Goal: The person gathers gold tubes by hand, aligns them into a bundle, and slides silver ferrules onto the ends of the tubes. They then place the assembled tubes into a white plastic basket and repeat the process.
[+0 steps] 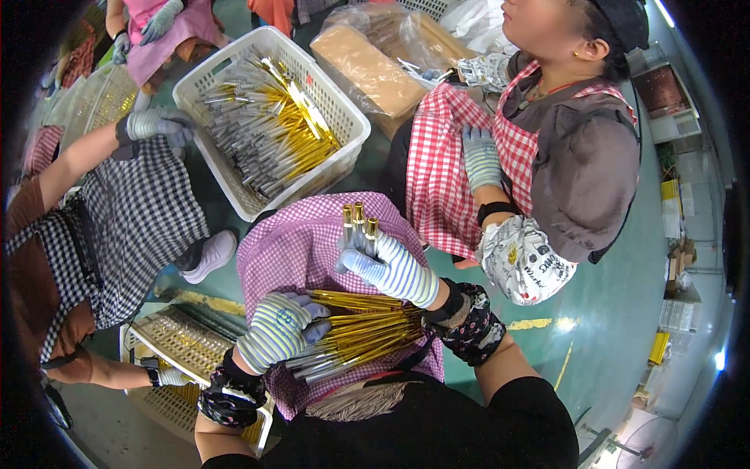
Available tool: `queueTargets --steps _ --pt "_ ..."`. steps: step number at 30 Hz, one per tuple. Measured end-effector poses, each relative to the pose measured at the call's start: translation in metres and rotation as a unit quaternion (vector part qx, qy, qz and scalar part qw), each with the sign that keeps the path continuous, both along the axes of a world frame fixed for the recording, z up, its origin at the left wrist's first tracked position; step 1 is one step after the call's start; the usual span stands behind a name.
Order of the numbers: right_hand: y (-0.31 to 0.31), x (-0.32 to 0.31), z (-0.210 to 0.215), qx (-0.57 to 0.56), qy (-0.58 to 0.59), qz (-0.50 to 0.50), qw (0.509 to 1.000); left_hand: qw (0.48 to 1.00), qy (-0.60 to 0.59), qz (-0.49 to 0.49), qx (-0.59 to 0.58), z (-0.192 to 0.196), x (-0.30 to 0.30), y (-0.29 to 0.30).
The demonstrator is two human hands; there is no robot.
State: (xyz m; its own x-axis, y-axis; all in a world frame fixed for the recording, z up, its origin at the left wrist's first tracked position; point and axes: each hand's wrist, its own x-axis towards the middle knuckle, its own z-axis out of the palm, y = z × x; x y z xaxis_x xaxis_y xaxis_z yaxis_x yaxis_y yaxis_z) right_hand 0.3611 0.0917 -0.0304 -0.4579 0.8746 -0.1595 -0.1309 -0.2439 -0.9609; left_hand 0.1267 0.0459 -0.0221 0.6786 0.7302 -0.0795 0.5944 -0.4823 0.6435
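My right hand, in a striped knit glove, is raised over my lap. It is closed around a few slim tubes that stand upright with gold-banded ends. Across the purple checked apron on my lap lies a loose bundle of long, thin gold-and-silver tubes. My left hand, gloved alike, is closed at the bundle's left end with curled fingers; its palm side is hidden.
Ahead stands a white perforated crate heaped with similar tubes. Stacked cream baskets sit at my left. Co-workers in checked aprons sit close on both sides. A plastic-wrapped brown carton lies beyond the crate.
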Motion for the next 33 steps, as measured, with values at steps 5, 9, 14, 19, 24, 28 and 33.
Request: queueTargets --steps 5,9,14,19,24,28,33 --pt "-0.003 0.004 0.005 0.025 -0.067 0.0 0.997 0.996 -0.082 -0.016 -0.012 -0.01 -0.005 -0.004" --pt "-0.006 0.005 0.003 0.003 -0.076 -0.015 0.997 0.995 -0.09 -0.031 0.004 -0.017 -0.002 -0.008" --pt "-0.004 0.003 0.001 0.002 -0.051 0.016 0.999 0.999 -0.05 -0.021 -0.006 -0.01 -0.001 -0.016" --pt "0.0 0.01 0.002 -0.039 -0.051 0.036 0.997 0.999 -0.031 -0.018 -0.018 -0.01 0.001 -0.017" --pt "-0.005 0.01 0.002 -0.023 -0.049 0.022 0.998 0.998 -0.039 -0.004 -0.039 -0.004 0.002 -0.019" --pt "-0.007 0.01 0.006 -0.045 -0.027 0.002 0.999 0.999 -0.044 0.0 -0.016 -0.008 0.003 -0.022" --pt "-0.005 0.011 0.001 -0.053 -0.032 0.002 0.998 0.996 -0.085 0.008 0.006 -0.008 0.005 -0.021"
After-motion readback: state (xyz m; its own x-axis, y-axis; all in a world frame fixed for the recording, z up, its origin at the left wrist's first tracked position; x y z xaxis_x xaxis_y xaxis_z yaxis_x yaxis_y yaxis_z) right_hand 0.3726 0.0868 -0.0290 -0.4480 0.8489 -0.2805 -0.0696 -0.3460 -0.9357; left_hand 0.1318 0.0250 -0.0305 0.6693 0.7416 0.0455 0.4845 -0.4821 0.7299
